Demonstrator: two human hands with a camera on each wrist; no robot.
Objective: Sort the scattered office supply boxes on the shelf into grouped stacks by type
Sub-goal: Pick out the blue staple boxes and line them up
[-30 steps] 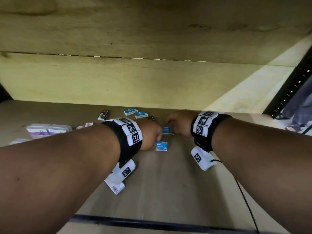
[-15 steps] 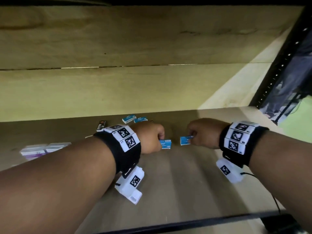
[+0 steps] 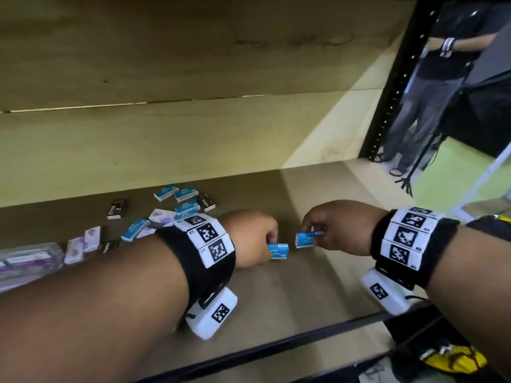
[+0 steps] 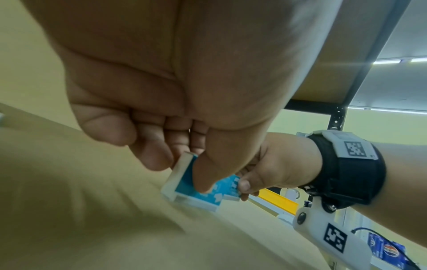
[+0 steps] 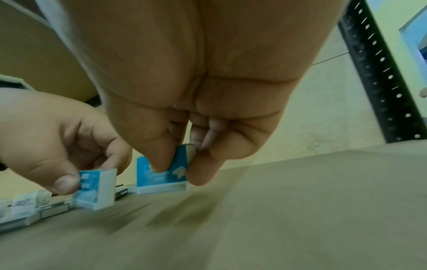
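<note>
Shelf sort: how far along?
Early. No finished stack of blue boxes visible. In hand: left hand pinches one blue box, right hand pinches another, apart. Left: scattered blue boxes, black boxes and purple boxes lie mixed on the shelf.

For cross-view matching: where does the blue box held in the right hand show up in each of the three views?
Head: the blue box sits right of centre, pinched by the right hand.
Left wrist: only a sliver at centre-right, behind the left thumb.
Right wrist: centre, under the fingertips.
Shared landmark: the left hand's own blue box.
</note>
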